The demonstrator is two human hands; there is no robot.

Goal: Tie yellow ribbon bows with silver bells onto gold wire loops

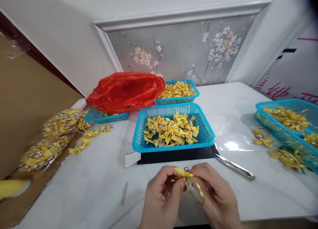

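Observation:
At the near edge of the white table (99, 182), my left hand (161, 197) and my right hand (216, 197) together pinch a small yellow ribbon bow (184, 173). A thin gold wire loop (196, 189) hangs from the bow between my fingers. A small silver bead (186, 168) sits at the top of the bow. Just beyond my hands stands a blue plastic basket (146, 144) filled with finished yellow bows (171, 129).
Metal tweezers (235, 167) lie right of my hands. Another blue basket (263, 118) of bows stands at the right edge, with loose bows (260, 138) beside it. At the back are a red plastic bag (126, 90) and two more baskets (179, 100). Bagged bows (49, 136) lie left.

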